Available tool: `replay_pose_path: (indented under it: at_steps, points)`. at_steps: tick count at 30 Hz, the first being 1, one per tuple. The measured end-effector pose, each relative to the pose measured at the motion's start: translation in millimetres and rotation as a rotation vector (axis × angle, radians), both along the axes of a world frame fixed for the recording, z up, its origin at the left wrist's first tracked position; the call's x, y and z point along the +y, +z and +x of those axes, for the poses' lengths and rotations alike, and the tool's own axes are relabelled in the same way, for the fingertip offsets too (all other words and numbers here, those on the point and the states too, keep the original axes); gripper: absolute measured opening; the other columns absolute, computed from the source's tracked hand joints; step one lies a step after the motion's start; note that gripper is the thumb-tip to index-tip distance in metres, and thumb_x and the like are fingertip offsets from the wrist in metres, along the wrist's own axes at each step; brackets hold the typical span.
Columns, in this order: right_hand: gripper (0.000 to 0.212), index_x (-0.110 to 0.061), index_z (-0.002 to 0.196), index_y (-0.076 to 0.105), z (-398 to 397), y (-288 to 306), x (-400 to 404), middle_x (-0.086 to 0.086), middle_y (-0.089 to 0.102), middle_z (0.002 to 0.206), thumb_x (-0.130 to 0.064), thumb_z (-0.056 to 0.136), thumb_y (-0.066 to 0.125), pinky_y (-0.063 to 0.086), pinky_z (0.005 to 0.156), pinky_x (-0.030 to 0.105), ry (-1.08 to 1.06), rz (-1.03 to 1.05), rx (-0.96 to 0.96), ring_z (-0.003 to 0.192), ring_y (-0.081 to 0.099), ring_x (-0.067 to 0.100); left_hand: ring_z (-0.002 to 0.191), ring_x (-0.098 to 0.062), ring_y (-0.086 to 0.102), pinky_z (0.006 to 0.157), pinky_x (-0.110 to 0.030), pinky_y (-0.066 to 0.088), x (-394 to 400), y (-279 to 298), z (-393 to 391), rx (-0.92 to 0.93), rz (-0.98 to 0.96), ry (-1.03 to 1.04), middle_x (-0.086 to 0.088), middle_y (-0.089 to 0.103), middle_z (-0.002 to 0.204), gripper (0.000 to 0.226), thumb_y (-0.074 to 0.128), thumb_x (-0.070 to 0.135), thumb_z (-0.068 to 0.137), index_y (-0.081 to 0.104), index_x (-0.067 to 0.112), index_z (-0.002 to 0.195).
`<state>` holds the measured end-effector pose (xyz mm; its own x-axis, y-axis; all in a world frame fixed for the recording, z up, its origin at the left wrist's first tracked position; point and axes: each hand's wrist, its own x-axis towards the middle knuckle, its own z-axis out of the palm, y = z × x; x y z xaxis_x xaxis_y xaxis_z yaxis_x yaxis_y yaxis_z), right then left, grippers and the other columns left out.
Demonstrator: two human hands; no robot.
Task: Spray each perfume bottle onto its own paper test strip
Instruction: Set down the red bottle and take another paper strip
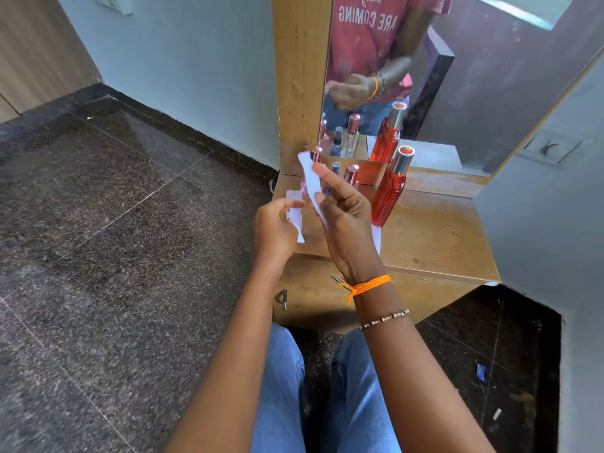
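Observation:
My right hand (343, 220) pinches a white paper strip (312, 181) that sticks up past its fingers. My left hand (274, 230) holds another white paper strip (295, 217) close beside it. Behind the hands, on the wooden dresser shelf (434, 230), stands a tall red perfume bottle (390, 191) with a silver cap. Two bottles with pink caps (351, 174) (316, 154) and a small dark-capped bottle (335, 167) stand further back, partly hidden by my fingers and the paper. One more white paper strip (376, 238) lies on the shelf behind my right wrist.
A mirror (457, 76) rises behind the shelf and repeats the bottles and the person. A drawer front with a metal handle (284, 299) sits below the shelf, against my knees. Dark stone floor (114, 223) lies to the left; a grey wall (555, 223) closes the right.

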<state>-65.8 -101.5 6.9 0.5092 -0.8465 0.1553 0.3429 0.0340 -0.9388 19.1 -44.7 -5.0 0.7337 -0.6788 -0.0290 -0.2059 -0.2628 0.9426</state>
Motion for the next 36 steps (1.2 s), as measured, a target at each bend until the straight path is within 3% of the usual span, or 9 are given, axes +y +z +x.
replay_pose_path:
  at_steps: [3,7,10,15,20,23,26,31,36]
  points:
    - [0.039,-0.016,0.12,0.063,-3,10,-6,0.05,0.045,0.104,0.002,0.087,0.054,0.036,0.091,0.051,0.014,-0.104,-0.026,0.077,0.047,0.051,0.115,-0.017,0.055,0.081,-0.023,0.043,1,-7,4,0.025,0.041,0.004,-0.007,0.062,0.12,0.041,0.042,-0.012,0.084,0.068,0.012,0.106]
    - [0.039,-0.015,0.121,0.063,-6,7,-6,0.047,0.05,0.088,0.0,0.086,0.054,0.035,0.077,0.04,-0.011,-0.17,0.067,0.063,0.041,0.044,0.114,-0.026,0.057,0.088,-0.034,0.049,-3,-10,3,-0.055,0.042,-0.037,-0.004,0.064,0.121,0.036,0.052,-0.005,0.085,0.067,0.018,0.108]
    - [0.042,-0.016,0.12,0.064,-9,-1,0,0.04,0.059,0.103,0.007,0.086,0.053,0.047,0.082,0.042,-0.047,-0.154,0.11,0.086,0.053,0.057,0.114,-0.022,0.056,0.084,-0.027,0.044,-9,-9,4,-0.175,0.126,-0.05,-0.003,0.063,0.121,0.034,0.057,-0.002,0.085,0.065,0.019,0.111]
    - [0.042,-0.015,0.119,0.065,-15,-12,-4,0.012,0.055,0.072,0.009,0.086,0.054,0.038,0.066,0.018,-0.112,-0.14,0.23,0.059,0.038,0.005,0.108,-0.027,0.058,0.077,-0.028,0.044,-17,-14,12,-0.308,0.198,-0.068,-0.008,0.056,0.122,0.036,0.059,-0.004,0.084,0.064,0.016,0.114]
    - [0.042,-0.023,0.118,0.064,-17,-22,-3,0.016,0.042,0.061,0.005,0.086,0.058,0.029,0.054,0.02,-0.158,-0.132,0.343,0.05,0.029,0.003,0.113,-0.027,0.053,0.086,-0.029,0.042,-22,-16,15,-0.375,0.264,-0.104,-0.007,0.051,0.127,0.034,0.061,-0.002,0.083,0.065,0.014,0.113]
    - [0.041,-0.021,0.118,0.063,-16,-27,0,0.001,0.065,0.085,0.003,0.085,0.059,0.041,0.057,0.032,-0.159,-0.166,0.395,0.058,0.045,0.012,0.116,-0.026,0.048,0.087,-0.026,0.038,-22,-19,16,-0.391,0.258,-0.083,-0.006,0.048,0.126,0.034,0.061,-0.004,0.082,0.066,0.014,0.109]
    - [0.034,-0.018,0.109,0.061,-16,-30,3,-0.005,0.066,0.1,0.002,0.082,0.06,0.05,0.069,0.04,-0.175,-0.183,0.38,0.071,0.055,0.019,0.112,-0.025,0.049,0.085,-0.026,0.039,-18,-15,11,-0.37,0.173,-0.024,-0.008,0.049,0.121,0.026,0.056,-0.002,0.086,0.067,0.012,0.104]
    - [0.03,-0.012,0.101,0.049,-19,-34,8,-0.009,0.053,0.09,0.005,0.081,0.064,0.047,0.069,0.018,-0.21,-0.182,0.381,0.07,0.051,-0.01,0.078,-0.013,0.052,0.064,-0.026,0.038,-13,-5,-9,-0.046,0.006,-0.058,-0.002,0.059,0.08,0.024,0.049,0.023,0.095,0.066,0.006,0.093]
    - [0.028,-0.017,0.098,0.047,-23,-38,10,0.0,0.055,0.097,-0.007,0.082,0.067,0.05,0.07,0.031,-0.31,-0.286,0.473,0.084,0.058,0.011,0.078,-0.013,0.058,0.072,-0.031,0.047,-14,-10,-17,0.118,-0.049,-0.03,-0.003,0.065,0.08,0.013,0.058,0.016,0.09,0.069,0.008,0.088]
